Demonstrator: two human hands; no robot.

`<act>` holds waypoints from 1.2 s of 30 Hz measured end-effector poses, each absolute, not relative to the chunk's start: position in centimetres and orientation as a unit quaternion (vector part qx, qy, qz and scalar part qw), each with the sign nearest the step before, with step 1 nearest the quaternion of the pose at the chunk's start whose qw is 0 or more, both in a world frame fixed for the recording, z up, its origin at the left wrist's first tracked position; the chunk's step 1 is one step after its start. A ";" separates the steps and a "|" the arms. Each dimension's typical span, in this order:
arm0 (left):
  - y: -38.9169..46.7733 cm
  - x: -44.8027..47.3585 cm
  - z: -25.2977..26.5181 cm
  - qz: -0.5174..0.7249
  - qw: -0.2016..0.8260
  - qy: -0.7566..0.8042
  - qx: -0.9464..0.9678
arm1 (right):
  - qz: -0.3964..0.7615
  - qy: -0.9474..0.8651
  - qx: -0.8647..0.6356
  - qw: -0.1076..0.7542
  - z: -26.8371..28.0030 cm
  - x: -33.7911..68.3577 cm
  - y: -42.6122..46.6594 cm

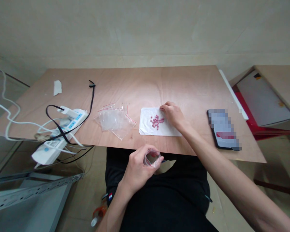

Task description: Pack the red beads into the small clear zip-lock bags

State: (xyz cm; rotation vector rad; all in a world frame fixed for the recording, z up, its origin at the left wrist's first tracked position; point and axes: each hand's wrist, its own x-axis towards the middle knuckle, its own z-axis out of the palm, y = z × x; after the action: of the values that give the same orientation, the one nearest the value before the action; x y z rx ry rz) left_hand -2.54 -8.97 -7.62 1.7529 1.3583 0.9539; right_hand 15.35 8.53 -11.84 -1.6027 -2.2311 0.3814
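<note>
The left hand [137, 167] is in the lower middle of the frame, below the near edge of the table. Its fingers curl around a small clear bag [152, 158] and hold it with the mouth open. Something red shows inside the bag, but it is too small to tell what it is.

The right hand [172, 114] is higher up, just right of the middle of the frame. It rests on a white paper [147, 127] that lies flat on the table. Its fingers are bent and the tips press down at the top right of a little heap of pink pills [156, 121]. The hand touches the pills at their edge, but I cannot tell if it pinches one. The pills sit close together in the middle of the paper.

Just left of the paper lies a pile of empty clear bags [114, 120] with thin red strips along their tops. Further left, at the table's near left corner, is a white power strip [60, 135] with black and white cords over it. A small white scrap [57, 87] lies in the upper left of the wooden table [183, 83]. A dark phone [223, 129] lies on the right side of the table, well apart from the paper.
</note>
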 end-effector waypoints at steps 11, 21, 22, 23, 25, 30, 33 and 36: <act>-2.3 -0.2 -7.7 0.480 0.341 0.531 0.610 | 0.298 -0.665 -0.516 0.451 -4.9 14.6 2.6; -0.5 2.5 -7.6 0.525 0.373 0.500 0.579 | 0.178 -0.755 -0.485 0.403 -2.8 14.0 -0.8; -0.6 2.5 -7.6 0.524 0.374 0.502 0.578 | 0.173 -0.763 -0.481 0.396 -2.7 14.0 -0.7; -0.6 2.3 -7.7 0.523 0.373 0.505 0.577 | 0.174 -0.771 -0.472 0.390 -2.5 14.2 -0.7; -0.7 1.9 -7.8 0.523 0.368 0.509 0.576 | 0.185 -0.774 -0.460 0.394 -2.6 14.6 -0.4; -0.3 0.4 -8.1 0.547 0.351 0.518 0.556 | 0.157 -0.729 -0.542 0.389 -5.8 16.4 2.3; 0.0 -0.4 -8.2 0.555 0.324 0.536 0.548 | 0.166 -0.769 -0.543 0.294 -9.1 17.2 4.2; 0.2 -0.8 -8.4 0.562 0.305 0.539 0.549 | 0.153 -0.799 -0.534 0.229 -11.6 17.3 5.2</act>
State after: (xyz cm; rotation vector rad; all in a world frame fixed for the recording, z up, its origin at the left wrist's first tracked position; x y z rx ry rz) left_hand -0.83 0.24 -8.41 1.4526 1.4257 1.4871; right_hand 17.26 5.20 -11.65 -1.4709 -2.1993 0.4223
